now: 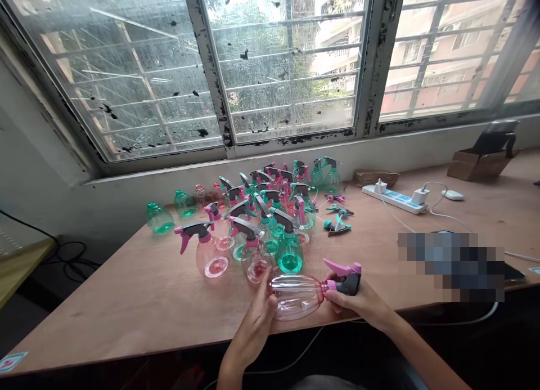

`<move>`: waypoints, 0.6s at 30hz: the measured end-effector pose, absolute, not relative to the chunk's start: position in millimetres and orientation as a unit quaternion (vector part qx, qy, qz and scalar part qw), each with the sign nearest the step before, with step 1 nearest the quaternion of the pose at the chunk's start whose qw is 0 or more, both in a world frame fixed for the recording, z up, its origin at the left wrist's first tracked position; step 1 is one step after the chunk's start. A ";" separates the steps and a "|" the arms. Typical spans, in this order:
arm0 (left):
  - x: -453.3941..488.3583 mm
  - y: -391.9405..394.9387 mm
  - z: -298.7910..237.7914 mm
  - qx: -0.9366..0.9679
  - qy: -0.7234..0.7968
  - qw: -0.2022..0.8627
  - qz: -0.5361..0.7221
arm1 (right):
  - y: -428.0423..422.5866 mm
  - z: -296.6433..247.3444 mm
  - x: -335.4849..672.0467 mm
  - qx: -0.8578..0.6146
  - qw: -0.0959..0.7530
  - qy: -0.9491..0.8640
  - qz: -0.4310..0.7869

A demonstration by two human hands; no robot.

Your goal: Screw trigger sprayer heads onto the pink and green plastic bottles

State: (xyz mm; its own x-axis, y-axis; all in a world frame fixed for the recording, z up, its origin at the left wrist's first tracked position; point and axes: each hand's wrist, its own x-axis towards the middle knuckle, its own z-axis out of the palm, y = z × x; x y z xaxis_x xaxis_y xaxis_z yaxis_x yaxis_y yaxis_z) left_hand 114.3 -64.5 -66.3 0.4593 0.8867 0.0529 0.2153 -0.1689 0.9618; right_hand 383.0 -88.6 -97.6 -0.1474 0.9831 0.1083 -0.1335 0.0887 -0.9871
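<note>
The left hand (pixel 255 317) is closed around the rounded base end of a clear pink plastic spray bottle (pixel 297 295), which lies on its side just above the near edge of the wooden table (pixel 139 300). The right hand (pixel 358 303) grips the bottle's neck, fingers wrapped at the pink and grey trigger sprayer head (pixel 346 277), whose pink trigger points up and to the left.

The bottle looks empty, so it should be light. Its thin see-through wall would likely give a little under a squeeze and be smooth, somewhat slippery. The firmest holds appear to be the ones already taken: the wide belly for one hand, and the stiffer collar under the sprayer for the other.

Just beyond the hands, toward the middle of the table, stands a tight cluster of finished pink and green spray bottles (pixel 270 227) with trigger heads on. To the far left stand headless green and pink bottles (pixel 159 218). To the right of the cluster lie a few loose trigger sprayer heads (pixel 337 218). Farther right lies a white power strip (pixel 394 200) with plugs and white cables, and a brown cardboard box (pixel 476 164) sits near the window.

A blurred-out patch covers something at the right of the table. Whether the sprayer is screwed fully on cannot be made out, since fingers hide the collar. The bottles at the back overlap too closely to count. Both forearms are cut off at the lower edge.
</note>
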 end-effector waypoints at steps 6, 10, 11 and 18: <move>110.3 -64.3 -61.5 0.678 0.338 0.553 0.347 | -86.2 -98.5 382.6 -0.407 0.552 -0.499 0.530; 110.3 -68.1 -64.0 0.699 0.304 0.537 0.363 | -84.7 -97.9 381.6 -0.393 0.561 -0.484 0.545; 110.1 -68.3 -64.8 0.698 0.312 0.531 0.364 | -84.8 -98.0 381.7 -0.396 0.558 -0.485 0.544; 105.4 -63.2 -68.7 0.671 0.359 0.560 0.328 | -88.2 -98.6 383.6 -0.408 0.518 -0.525 0.539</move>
